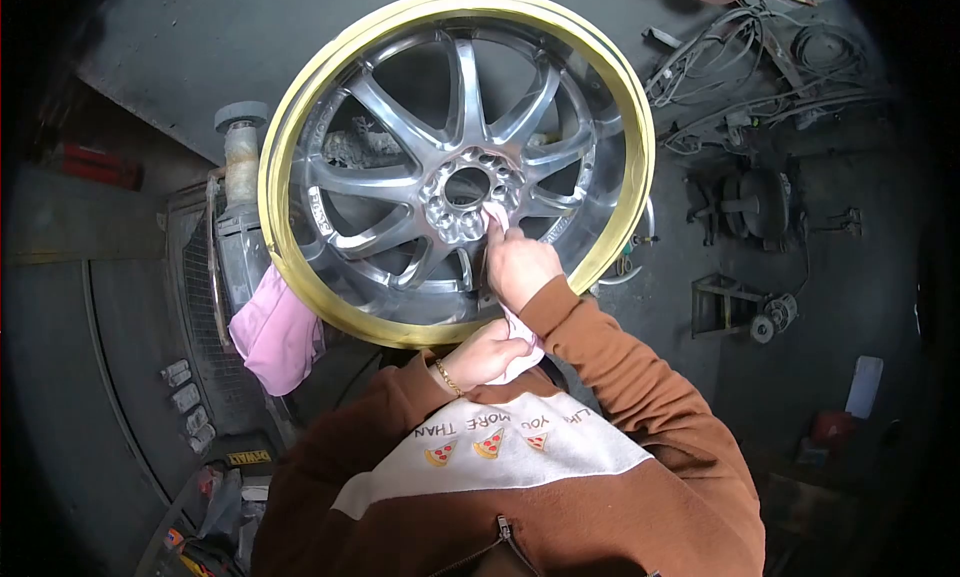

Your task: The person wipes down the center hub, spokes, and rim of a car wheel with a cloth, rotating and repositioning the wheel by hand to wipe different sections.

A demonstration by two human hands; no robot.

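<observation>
A polished metal wheel (468, 92) with several spokes stands in front of me, its outer rim covered in yellow tape (283, 239). My right hand (522, 267) reaches over the lower rim, a fingertip pressing a pale pink cloth (496, 215) against the hub beside the centre hole. Below, at the rim's bottom edge and close to my body, my left hand (478, 358) is closed around a hanging part of pale cloth (515, 349). Whether the two cloth parts join is hidden behind my right hand.
A larger pink cloth (275, 335) hangs at the wheel's lower left, by a grey machine (240, 242). Coiled cables (725, 57) lie at upper right, with a small stand and motor (745, 312) below. Tools and a DeWalt-labelled case (248, 458) sit at lower left.
</observation>
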